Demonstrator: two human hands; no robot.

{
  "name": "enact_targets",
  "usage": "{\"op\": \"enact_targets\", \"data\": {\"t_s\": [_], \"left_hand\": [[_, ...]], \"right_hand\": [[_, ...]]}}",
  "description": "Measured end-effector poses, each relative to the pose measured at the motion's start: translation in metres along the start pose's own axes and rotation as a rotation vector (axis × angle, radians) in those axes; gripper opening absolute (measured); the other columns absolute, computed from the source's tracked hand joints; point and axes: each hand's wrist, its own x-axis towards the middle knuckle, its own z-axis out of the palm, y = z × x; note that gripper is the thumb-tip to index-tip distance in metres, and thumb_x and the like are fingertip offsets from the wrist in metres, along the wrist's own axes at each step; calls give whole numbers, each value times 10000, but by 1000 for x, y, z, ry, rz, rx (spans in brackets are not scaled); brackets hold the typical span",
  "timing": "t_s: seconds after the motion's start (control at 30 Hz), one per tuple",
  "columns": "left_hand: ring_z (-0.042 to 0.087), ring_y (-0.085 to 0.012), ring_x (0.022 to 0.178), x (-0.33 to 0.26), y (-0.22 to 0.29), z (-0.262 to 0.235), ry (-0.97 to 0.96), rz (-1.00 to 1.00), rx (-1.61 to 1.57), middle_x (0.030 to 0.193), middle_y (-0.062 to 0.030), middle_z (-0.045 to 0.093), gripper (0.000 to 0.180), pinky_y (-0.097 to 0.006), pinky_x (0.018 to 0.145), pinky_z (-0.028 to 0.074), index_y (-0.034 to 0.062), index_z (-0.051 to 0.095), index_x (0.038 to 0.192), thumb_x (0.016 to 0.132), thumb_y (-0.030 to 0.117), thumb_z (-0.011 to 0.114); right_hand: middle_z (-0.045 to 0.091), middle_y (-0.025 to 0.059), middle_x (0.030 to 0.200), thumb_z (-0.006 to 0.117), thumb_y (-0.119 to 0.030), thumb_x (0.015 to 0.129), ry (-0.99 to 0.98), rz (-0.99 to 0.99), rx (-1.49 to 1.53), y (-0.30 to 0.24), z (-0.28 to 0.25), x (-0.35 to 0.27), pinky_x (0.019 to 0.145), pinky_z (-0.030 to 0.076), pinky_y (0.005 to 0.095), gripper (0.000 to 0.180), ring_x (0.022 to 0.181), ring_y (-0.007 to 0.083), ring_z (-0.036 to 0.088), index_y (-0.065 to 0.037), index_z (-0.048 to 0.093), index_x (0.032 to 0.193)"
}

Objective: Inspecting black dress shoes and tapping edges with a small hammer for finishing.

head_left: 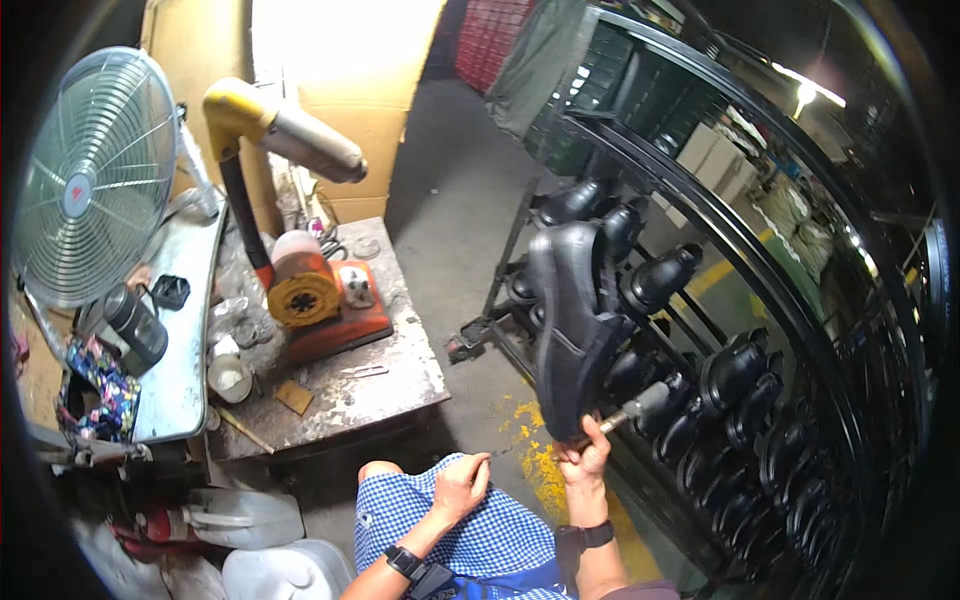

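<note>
My right hand (583, 465) is closed at the lower end of a black shoe (563, 345), which stands upright in front of the rack. A brush (640, 405) with a pale handle and greyish head sticks out to the right from the same fingers. To the left, my left hand (462, 487) is closed over my lap, thumb and fingertips pressed together. A thin dark bit shows at its fingertips, too small to name. The blue checked apron (500, 530) lies under both hands.
Black shoes (735, 370) fill a dark metal rack (500, 345) on the right. A worn workbench (415, 350) at left carries an orange machine (320, 300) with a yellow-and-grey arm, a white cup (230, 378) and a stick. Behind are a fan (95, 180) and cardboard (365, 130); plastic jugs (285, 572) stand below.
</note>
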Motion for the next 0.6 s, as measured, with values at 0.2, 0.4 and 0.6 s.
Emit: {"op": "enact_targets", "data": {"t_s": [0.2, 0.4, 0.6], "left_hand": [[622, -263, 652, -3, -3, -7, 47, -10, -4, 751, -135, 625, 141, -335, 574, 497, 25, 627, 899, 772, 68, 583], [600, -248, 573, -2, -8, -13, 99, -1, -57, 675, -140, 599, 137, -318, 513, 468, 14, 637, 885, 765, 60, 591], [602, -281, 613, -3, -15, -27, 66, -26, -35, 701, -142, 592, 122, -333, 534, 482, -9, 605, 839, 747, 67, 582]], "right_hand": [[544, -2, 603, 565, -179, 836, -131, 252, -9, 62, 67, 64, 309, 247, 213, 74, 292, 81, 308, -140, 524, 787], [510, -18, 593, 625, -159, 794, -49, 379, 12, 108, 106, 115, 310, 229, 223, 156, 302, 93, 319, -172, 472, 770], [554, -5, 607, 618, -223, 794, 20, 357, -55, 135, 159, 149, 308, 222, 227, 168, 290, 87, 289, -111, 516, 722]]}}
